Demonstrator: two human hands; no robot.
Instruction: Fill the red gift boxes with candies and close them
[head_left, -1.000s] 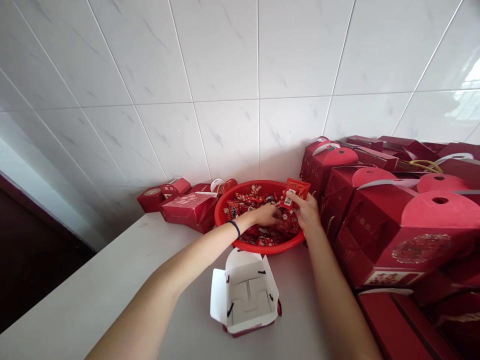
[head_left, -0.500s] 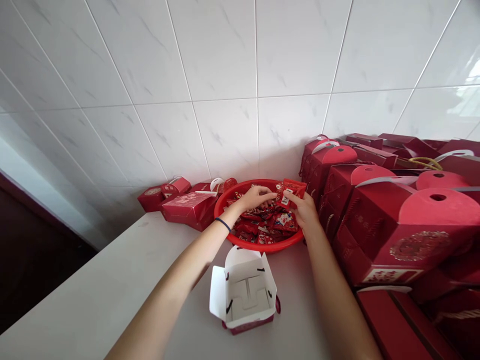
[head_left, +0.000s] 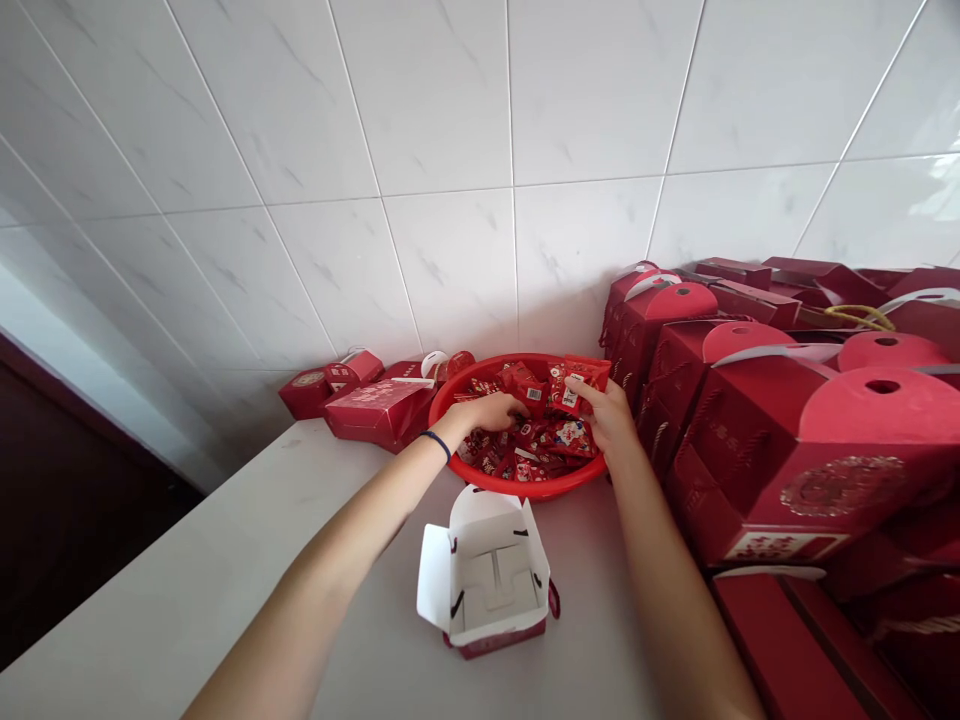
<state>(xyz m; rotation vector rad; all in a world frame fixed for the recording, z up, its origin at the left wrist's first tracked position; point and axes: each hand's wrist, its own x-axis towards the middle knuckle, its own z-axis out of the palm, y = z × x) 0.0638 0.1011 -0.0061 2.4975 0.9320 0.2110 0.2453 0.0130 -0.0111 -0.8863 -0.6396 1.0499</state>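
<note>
My right hand [head_left: 611, 415] pinches a red snack packet [head_left: 568, 388] with a white label above the right side of a red plastic basin [head_left: 536, 490]. In the basin, my left hand [head_left: 491, 411] reaches down among many small red wrapped packets [head_left: 566, 438]. Its fingers are bent together, and their tips are partly hidden, so what they grip cannot be made out. In front of the basin stands an open box [head_left: 499, 580], white inside and dark red outside, with its flaps up and nothing in it.
Many red gift boxes [head_left: 817, 460] crowd the right side. Several more red boxes [head_left: 382, 410] lie left of the basin, against the tiled wall [head_left: 450, 260]. Everything stands on a white tabletop [head_left: 225, 560], whose left edge borders a dark area.
My left hand has moved away from the packet in my right hand, down and left into the basin. The right hand still holds its packet in nearly the same place.
</note>
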